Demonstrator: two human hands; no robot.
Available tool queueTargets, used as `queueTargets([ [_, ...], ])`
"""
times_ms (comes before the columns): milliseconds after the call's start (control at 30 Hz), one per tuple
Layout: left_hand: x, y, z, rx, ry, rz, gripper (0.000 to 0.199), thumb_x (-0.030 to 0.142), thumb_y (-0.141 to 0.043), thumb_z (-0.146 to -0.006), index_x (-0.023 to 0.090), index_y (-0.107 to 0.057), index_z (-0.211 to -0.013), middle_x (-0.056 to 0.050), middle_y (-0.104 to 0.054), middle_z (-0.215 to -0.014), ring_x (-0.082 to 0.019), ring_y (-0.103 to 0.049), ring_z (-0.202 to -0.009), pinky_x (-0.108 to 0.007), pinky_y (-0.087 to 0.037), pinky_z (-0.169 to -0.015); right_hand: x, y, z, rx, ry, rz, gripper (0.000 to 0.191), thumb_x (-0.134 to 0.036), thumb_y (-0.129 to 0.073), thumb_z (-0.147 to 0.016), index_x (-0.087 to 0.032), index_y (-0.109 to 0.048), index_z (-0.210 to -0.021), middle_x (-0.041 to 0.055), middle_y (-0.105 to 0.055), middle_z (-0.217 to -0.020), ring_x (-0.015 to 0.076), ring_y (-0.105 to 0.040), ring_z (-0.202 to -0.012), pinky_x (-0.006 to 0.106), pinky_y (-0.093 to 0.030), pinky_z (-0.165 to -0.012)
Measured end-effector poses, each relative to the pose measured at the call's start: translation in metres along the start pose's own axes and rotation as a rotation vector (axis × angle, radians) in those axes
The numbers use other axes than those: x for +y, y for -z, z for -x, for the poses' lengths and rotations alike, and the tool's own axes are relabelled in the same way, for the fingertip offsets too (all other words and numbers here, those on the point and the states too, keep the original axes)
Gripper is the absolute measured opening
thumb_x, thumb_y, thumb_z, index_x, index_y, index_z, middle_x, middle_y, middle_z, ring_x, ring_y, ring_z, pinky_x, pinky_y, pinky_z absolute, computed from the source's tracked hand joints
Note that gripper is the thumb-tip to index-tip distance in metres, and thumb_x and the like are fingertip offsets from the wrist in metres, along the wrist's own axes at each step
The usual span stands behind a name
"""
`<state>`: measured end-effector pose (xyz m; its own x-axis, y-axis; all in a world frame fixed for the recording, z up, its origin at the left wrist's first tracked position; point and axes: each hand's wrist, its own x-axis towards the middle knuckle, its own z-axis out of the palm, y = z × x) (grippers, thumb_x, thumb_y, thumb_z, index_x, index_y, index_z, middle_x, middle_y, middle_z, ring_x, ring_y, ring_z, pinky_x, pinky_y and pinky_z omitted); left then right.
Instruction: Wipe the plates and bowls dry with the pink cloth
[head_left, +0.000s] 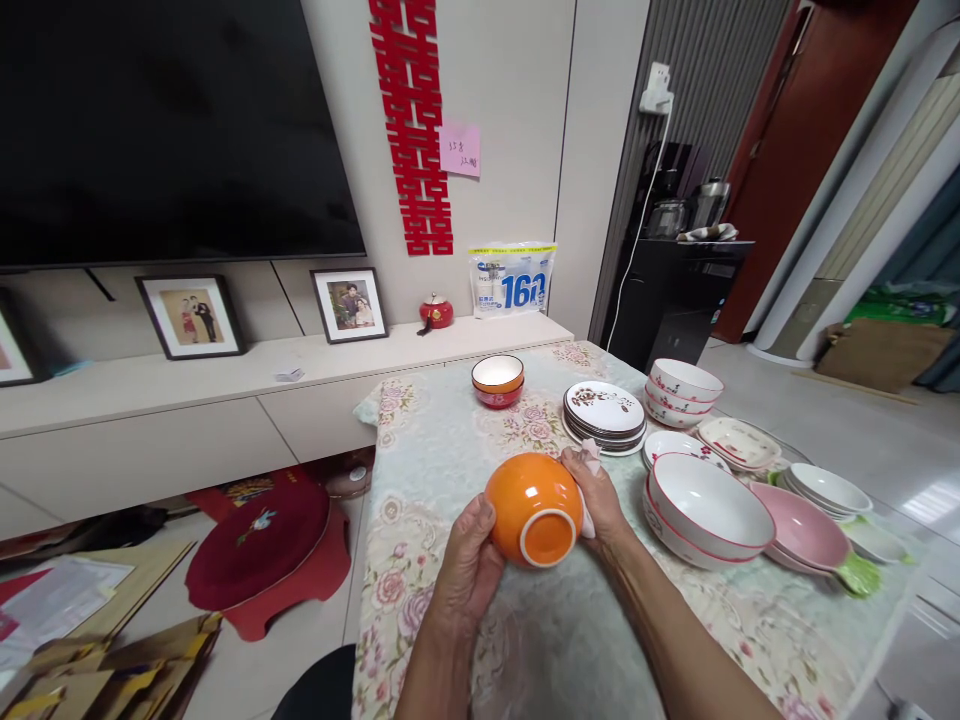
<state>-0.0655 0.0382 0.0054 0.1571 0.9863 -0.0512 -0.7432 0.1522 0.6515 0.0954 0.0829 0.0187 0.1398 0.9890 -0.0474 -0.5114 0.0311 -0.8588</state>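
Note:
An orange bowl is held tilted above the table, its outer side and round foot facing me. My left hand grips its left side, the thumb on the outer surface. At its right side, my right hand is closed on a pale pink cloth pressed against the bowl. Behind it, an orange bowl with a white inside sits in a red bowl. A stack of patterned plates lies just beyond my right hand.
The flowered tablecloth covers the table. On the right stand white bowls, a pink bowl, a stack of floral bowls and small dishes. A red stool stands left, a cabinet behind.

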Motion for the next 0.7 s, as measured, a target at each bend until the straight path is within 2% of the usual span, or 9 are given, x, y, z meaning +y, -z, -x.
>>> queueTargets([
  [133, -0.003, -0.004, 0.001, 0.014, -0.03, -0.009, 0.04, 0.038, -0.088, -0.063, 0.016, -0.069, -0.09, -0.008, -0.073, -0.091, -0.024, -0.068, -0.091, -0.036, -0.05, -0.09, 0.007, 0.007, -0.008, 0.131, 0.086, 0.219, 0.047, -0.057, -0.082, -0.061, -0.018, -0.057, -0.068, -0.0036, -0.057, -0.057, 0.0123, -0.048, -0.052, 0.026, -0.039, -0.051],
  [233, -0.007, -0.006, 0.001, 0.047, -0.064, -0.044, 0.041, 0.037, -0.089, -0.06, 0.016, -0.067, -0.088, -0.005, -0.072, -0.085, -0.021, -0.067, -0.08, -0.034, -0.051, -0.083, 0.008, 0.011, -0.008, 0.138, 0.177, 0.311, 0.047, -0.06, -0.078, -0.066, -0.016, -0.063, -0.074, 0.001, -0.064, -0.065, 0.0166, -0.056, -0.059, 0.029, -0.044, -0.057],
  [333, -0.01, -0.008, 0.001, 0.065, -0.102, -0.065, 0.04, 0.037, -0.089, -0.061, 0.017, -0.064, -0.085, -0.004, -0.07, -0.082, -0.018, -0.066, -0.074, -0.031, -0.051, -0.077, 0.008, 0.011, -0.003, 0.033, 0.256, 0.348, 0.052, -0.06, -0.071, -0.076, -0.014, -0.069, -0.1, 0.0094, -0.072, -0.095, 0.0248, -0.066, -0.087, 0.036, -0.051, -0.076],
  [433, -0.011, -0.007, 0.0, 0.079, -0.13, -0.085, 0.037, 0.034, -0.087, -0.064, 0.017, -0.061, -0.085, -0.001, -0.068, -0.078, -0.015, -0.063, -0.069, -0.028, -0.05, -0.074, 0.006, 0.01, 0.003, -0.12, 0.366, 0.466, 0.057, -0.058, -0.064, -0.083, -0.016, -0.065, -0.121, 0.0143, -0.065, -0.125, 0.0299, -0.06, -0.115, 0.043, -0.046, -0.098],
  [567, -0.012, -0.006, 0.0, 0.114, -0.159, -0.124, 0.036, 0.033, -0.086, -0.065, 0.018, -0.058, -0.082, 0.002, -0.065, -0.071, -0.012, -0.059, -0.062, -0.026, -0.048, -0.07, -0.003, 0.005, 0.012, -0.276, 0.595, 0.711, 0.056, -0.059, -0.054, -0.09, -0.018, -0.063, -0.126, 0.0149, -0.058, -0.131, 0.0305, -0.05, -0.127, 0.047, -0.036, -0.11],
  [700, -0.014, -0.006, 0.0, 0.136, -0.172, -0.197, 0.036, 0.034, -0.085, -0.066, 0.017, -0.055, -0.076, 0.003, -0.062, -0.066, -0.011, -0.054, -0.059, -0.023, -0.045, -0.063, -0.01, -0.004, 0.024, -0.413, 0.699, 0.787, 0.053, -0.056, -0.041, -0.097, -0.021, -0.06, -0.132, 0.0134, -0.053, -0.133, 0.0288, -0.048, -0.126, 0.045, -0.038, -0.107],
])
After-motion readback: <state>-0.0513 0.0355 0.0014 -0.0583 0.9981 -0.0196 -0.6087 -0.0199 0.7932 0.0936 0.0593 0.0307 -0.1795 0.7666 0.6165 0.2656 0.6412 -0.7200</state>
